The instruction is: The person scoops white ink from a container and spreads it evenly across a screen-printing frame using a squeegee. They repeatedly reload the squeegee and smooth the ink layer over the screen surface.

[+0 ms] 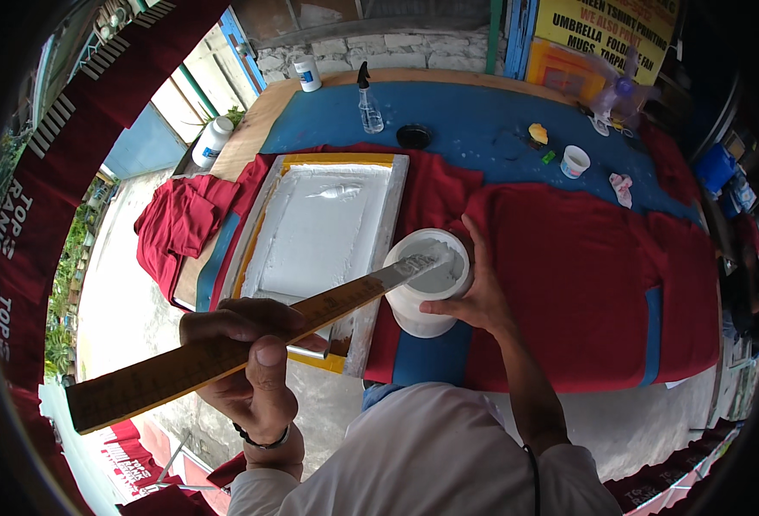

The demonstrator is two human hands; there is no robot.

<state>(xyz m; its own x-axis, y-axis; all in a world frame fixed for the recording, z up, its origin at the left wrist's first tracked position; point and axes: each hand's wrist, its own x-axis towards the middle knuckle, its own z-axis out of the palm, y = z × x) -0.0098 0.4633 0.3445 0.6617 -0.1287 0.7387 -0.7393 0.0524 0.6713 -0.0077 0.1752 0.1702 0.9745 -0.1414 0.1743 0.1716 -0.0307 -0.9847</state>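
My left hand is closed around a yellow wooden ruler, whose far end is coated with white ink and dips into the mouth of a white plastic tub. White ink shows inside the tub. My right hand grips the tub's right side, thumb near the front of the rim and fingers behind. To the left of the tub, a screen printing frame with yellow tape edging lies on a maroon shirt, its mesh spread with white ink. Part of a squeegee shows at the frame's near end, behind my left hand.
Maroon shirts cover the blue-topped table. Toward the back are a spray bottle, black lid, white cup and white jar. Another white jar stands left; a fan is back right.
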